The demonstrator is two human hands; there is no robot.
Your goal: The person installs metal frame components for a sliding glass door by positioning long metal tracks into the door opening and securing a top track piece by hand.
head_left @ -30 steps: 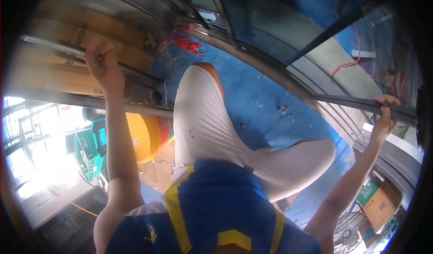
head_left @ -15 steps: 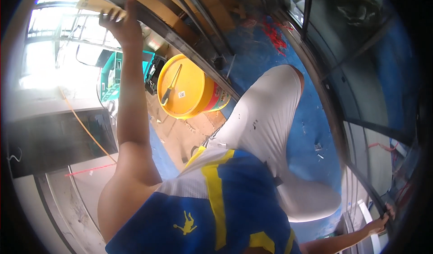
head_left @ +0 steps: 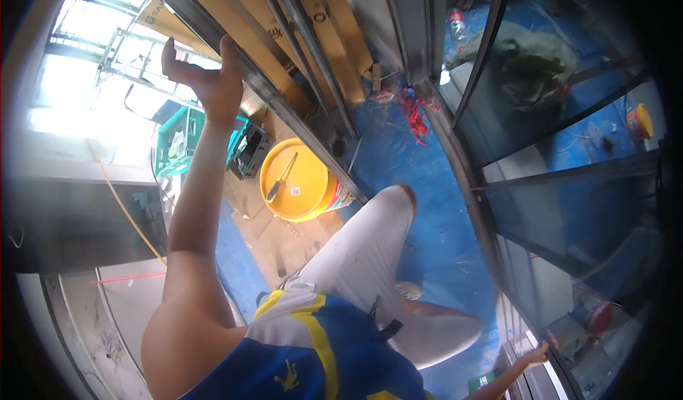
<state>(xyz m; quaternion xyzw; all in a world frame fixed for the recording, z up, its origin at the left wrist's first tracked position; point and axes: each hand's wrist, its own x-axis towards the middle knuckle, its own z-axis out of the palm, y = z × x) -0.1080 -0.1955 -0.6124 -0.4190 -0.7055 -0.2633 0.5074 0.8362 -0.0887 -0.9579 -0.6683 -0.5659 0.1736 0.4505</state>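
Observation:
My left hand (head_left: pixel 212 80) is raised at the upper left, fingers spread, touching a long dark metal profile (head_left: pixel 267 94) that slants down toward the blue-covered floor (head_left: pixel 437 208). At the lower right, my right hand (head_left: pixel 537 352) has its fingers curled on a dark edge of the framed glass panels (head_left: pixel 555 215) that run along my right side. A yellow lidded bucket (head_left: pixel 302 194), a screwdriver (head_left: pixel 281 177) lying on its lid, stands beyond my bent leg in white shorts (head_left: pixel 348 251).
Cardboard-wrapped lengths (head_left: pixel 334 23) and more metal profiles (head_left: pixel 306 37) lean at the top. Teal crates (head_left: pixel 178 140) sit left near the bright window. Red string (head_left: pixel 416 115) lies beside the glass frame. A dark panel with an orange cord (head_left: pixel 121 204) is at far left.
My view has turned, bringing the bucket and crates into fuller sight, then more of the glass panels. My left hand stays at the metal profiles; my right hand stays at the glass frame.

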